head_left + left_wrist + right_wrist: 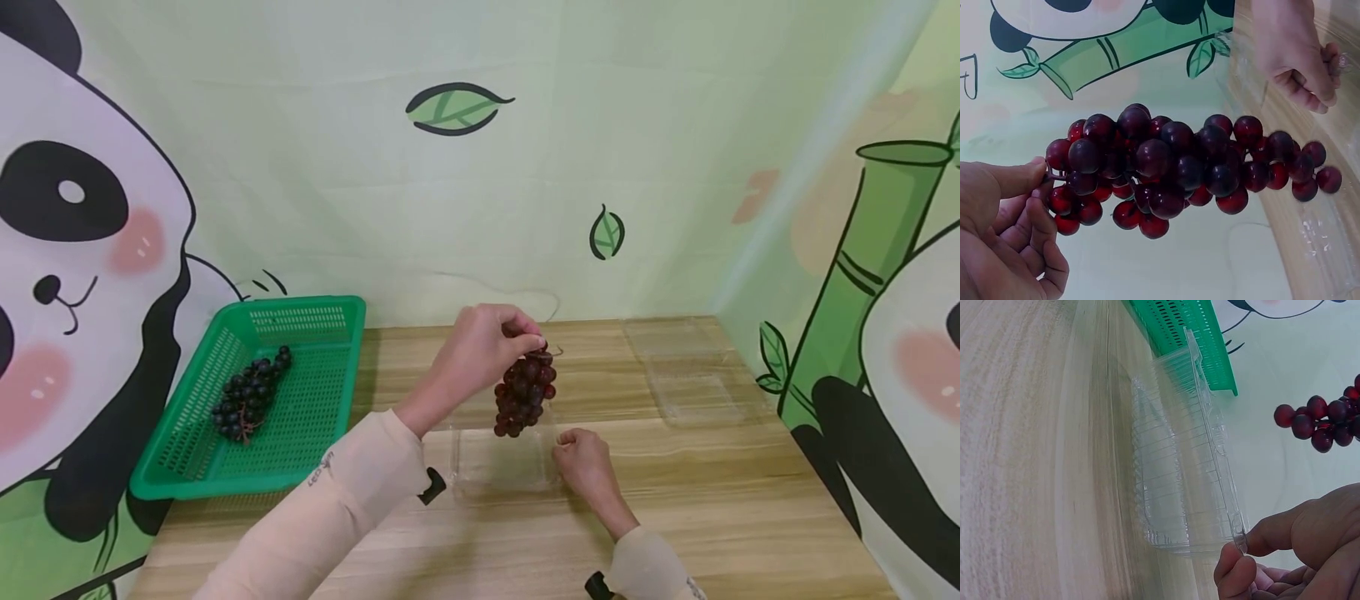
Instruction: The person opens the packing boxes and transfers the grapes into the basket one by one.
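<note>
A bunch of dark red grapes (525, 393) hangs in the air from my left hand (483, 354), whose thumb and fingers pinch the stem. The left wrist view shows that pinch at the top of the grapes (1166, 162). Below the bunch stands a clear plastic container (498, 462) on the table. My right hand (585, 467) grips the container's rim at its right side; in the right wrist view the thumb and a finger pinch a corner of the clear container (1179, 462). The grapes are above the container, apart from it.
A green plastic basket (318, 450) stands at the left with a bunch of dark grapes (251, 392) lying in it. Another clear plastic container (693, 371) lies at the back right of the wooden table (750, 500). A printed panda backdrop (337, 192) rises behind.
</note>
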`<state>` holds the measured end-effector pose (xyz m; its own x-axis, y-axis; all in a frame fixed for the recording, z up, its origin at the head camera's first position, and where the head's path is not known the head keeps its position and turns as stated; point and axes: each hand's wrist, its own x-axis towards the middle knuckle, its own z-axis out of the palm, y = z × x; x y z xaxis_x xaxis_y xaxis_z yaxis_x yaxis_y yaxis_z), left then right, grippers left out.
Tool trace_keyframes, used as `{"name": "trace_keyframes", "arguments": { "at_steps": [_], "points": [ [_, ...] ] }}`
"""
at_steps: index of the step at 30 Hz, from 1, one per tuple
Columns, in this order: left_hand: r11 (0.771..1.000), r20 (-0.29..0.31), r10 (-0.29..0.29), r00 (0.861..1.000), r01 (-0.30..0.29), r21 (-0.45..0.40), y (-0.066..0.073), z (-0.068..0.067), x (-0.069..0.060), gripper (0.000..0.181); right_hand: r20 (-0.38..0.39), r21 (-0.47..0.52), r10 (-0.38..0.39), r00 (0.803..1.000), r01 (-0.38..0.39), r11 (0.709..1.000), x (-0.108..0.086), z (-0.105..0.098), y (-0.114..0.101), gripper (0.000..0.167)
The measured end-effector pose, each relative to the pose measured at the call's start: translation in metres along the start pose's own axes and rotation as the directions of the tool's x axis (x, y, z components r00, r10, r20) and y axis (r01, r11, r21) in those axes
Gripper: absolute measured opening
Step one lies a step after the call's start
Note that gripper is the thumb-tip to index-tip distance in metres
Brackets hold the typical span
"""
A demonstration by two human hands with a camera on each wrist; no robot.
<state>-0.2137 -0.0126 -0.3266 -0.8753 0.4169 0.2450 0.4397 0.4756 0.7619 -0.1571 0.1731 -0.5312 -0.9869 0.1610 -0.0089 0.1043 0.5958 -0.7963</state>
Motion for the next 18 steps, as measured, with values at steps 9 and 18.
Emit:
{"name": "trace_keyframes", "arguments": {
  "at_steps": [9, 18],
  "points": [
    [1.000, -0.011, 0.004, 1.000, -0.004, -0.009, 0.013, -0.009, 0.006, 0.006, -0.004, -0.026, -0.010, 1.000, 0.009, 1.000, 0.001, -0.002, -0.002, 0.020],
    [1.000, -0.006, 0.014, 1.000, -0.014, -0.005, 0.021, -0.018, 0.008, 0.006, 0.007, -0.010, 0.001, 1.000, -0.001, 1.000, 0.000, -0.002, -0.003, 0.022]
  ]
}}
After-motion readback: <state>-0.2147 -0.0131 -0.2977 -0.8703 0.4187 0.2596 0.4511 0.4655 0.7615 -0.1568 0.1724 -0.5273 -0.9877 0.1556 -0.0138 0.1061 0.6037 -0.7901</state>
